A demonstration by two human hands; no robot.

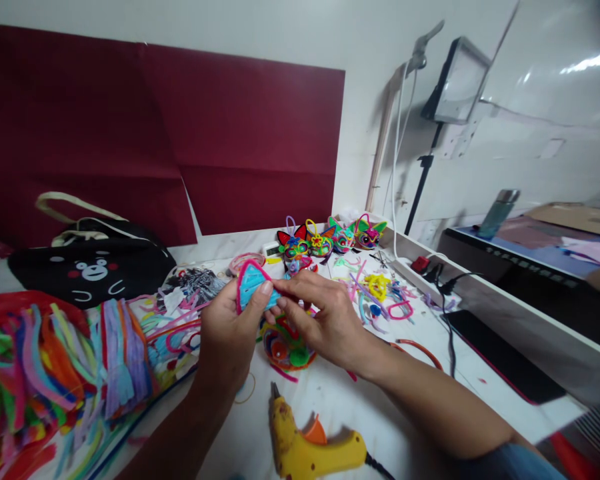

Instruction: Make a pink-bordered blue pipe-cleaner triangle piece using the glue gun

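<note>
Both hands meet over the middle of the table. My left hand (235,327) is closed on a blue triangular piece with a pink fuzzy edge (253,288), its thumb pressed on the front. The fingers of my right hand (325,313) pinch the right corner of the same piece. Under the hands lies a round, multicoloured fuzzy piece (289,347) with orange and green spots, partly hidden by my right hand. Nearer the front edge, a yellow glue gun (315,450) with an orange trigger rests on its side.
Bundles of coloured fuzzy stems (123,353) fill the left side, before a black bag (90,267). Several finished cat-like faces (320,243) stand at the back. Scattered stem pieces (377,290), a power strip (425,280) and a black phone-like slab (505,357) lie to the right.
</note>
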